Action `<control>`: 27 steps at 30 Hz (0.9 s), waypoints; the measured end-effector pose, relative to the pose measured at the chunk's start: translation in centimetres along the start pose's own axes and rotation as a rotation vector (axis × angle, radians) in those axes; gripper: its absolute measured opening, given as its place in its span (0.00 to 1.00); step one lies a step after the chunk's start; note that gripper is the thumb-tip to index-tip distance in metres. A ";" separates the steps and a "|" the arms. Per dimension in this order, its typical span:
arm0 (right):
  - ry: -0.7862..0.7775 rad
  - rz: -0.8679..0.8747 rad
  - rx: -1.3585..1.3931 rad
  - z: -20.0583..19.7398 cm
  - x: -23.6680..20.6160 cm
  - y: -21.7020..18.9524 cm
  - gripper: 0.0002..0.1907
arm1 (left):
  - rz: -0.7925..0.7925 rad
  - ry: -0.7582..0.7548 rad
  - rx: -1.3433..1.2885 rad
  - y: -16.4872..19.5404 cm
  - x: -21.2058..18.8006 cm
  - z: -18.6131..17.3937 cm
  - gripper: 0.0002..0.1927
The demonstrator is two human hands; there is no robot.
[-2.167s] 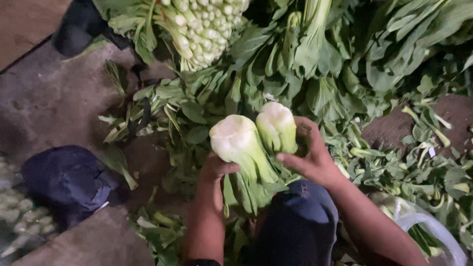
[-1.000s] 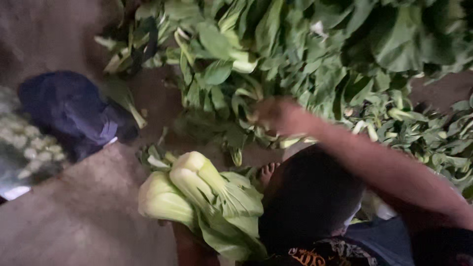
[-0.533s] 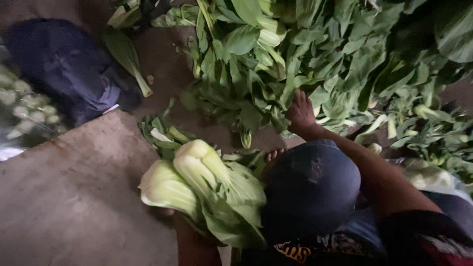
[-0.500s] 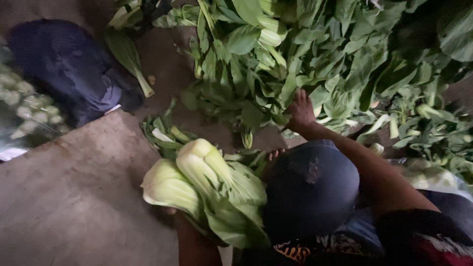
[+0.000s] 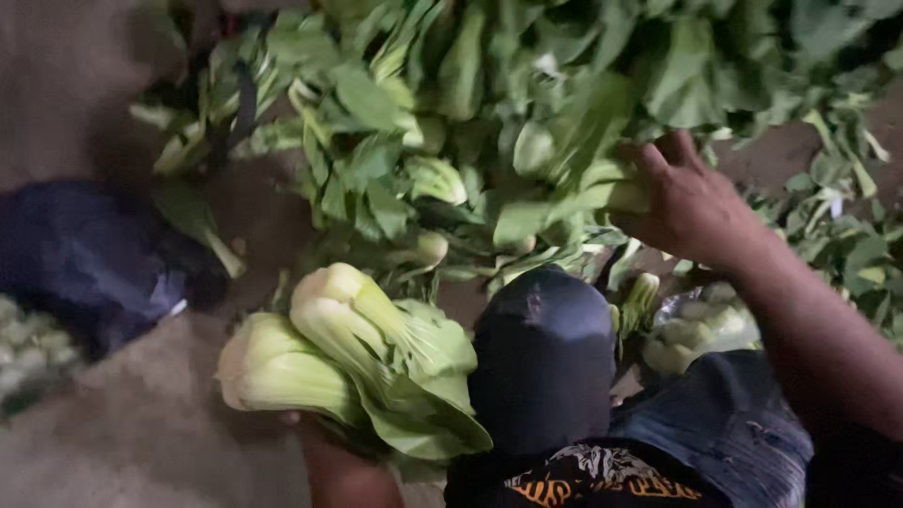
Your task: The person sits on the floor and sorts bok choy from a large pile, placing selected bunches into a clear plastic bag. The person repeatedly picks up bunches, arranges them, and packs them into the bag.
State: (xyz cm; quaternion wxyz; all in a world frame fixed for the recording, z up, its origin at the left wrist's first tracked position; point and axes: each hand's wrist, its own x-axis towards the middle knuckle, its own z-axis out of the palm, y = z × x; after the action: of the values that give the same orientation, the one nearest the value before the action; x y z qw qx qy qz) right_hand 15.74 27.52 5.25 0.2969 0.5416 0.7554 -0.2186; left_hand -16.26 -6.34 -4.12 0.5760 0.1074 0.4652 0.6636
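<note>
In the head view, two pale green, white-stemmed heads of bok choy (image 5: 348, 372) are held low in the frame by the left hand (image 5: 329, 452), whose grip is closed around their leafy ends from beneath, so that the cut white bases point up and to the left; only the wrist and a finger edge of that hand are seen, the rest being hidden under the leaves. The right hand (image 5: 691, 202) is stretched out to the upper right and laid on the large heap of loose green leafy vegetables (image 5: 489, 122) spread over the ground; its fingers are curled over a pale stalk in the heap, though whether the stalk is actually clamped cannot be told. Between the two arms a knee in dark blue cloth (image 5: 546, 362) is seen, with striped dark fabric (image 5: 734, 433) just beside it to the right. A dark blue bundle of cloth (image 5: 89, 259) lies at the left edge on the brown dirt floor (image 5: 113, 433), well apart from the held heads.
</note>
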 end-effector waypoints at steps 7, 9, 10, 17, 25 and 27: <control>0.516 -0.563 0.320 -4.7 -9.0 6.0 0.47 | 0.028 -0.341 -0.046 1.8 13.4 7.6 0.51; 0.552 -0.697 0.962 -4.4 -10.7 7.1 0.44 | 0.018 -0.438 -0.062 1.6 16.4 11.5 0.51; 0.547 -0.778 1.281 -4.0 -11.3 7.4 0.43 | 0.008 -0.474 -0.077 1.3 17.5 13.4 0.51; 0.858 -0.515 1.850 -1.1 -12.4 6.7 0.35 | -0.207 -0.738 -0.045 -4.0 20.6 25.3 0.50; 1.046 -0.011 1.628 3.3 -17.0 12.4 0.32 | -0.451 -0.927 0.060 -10.9 21.0 31.2 0.49; 1.128 0.050 1.509 5.1 -19.1 13.7 0.33 | -0.514 -0.963 0.081 -12.7 20.1 32.9 0.48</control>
State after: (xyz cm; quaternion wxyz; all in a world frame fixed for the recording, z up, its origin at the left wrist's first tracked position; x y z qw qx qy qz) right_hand 34.33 15.46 14.51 -0.5376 0.6327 0.4345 -0.3492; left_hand 8.23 26.08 -3.56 0.8628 0.3041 0.1855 0.3587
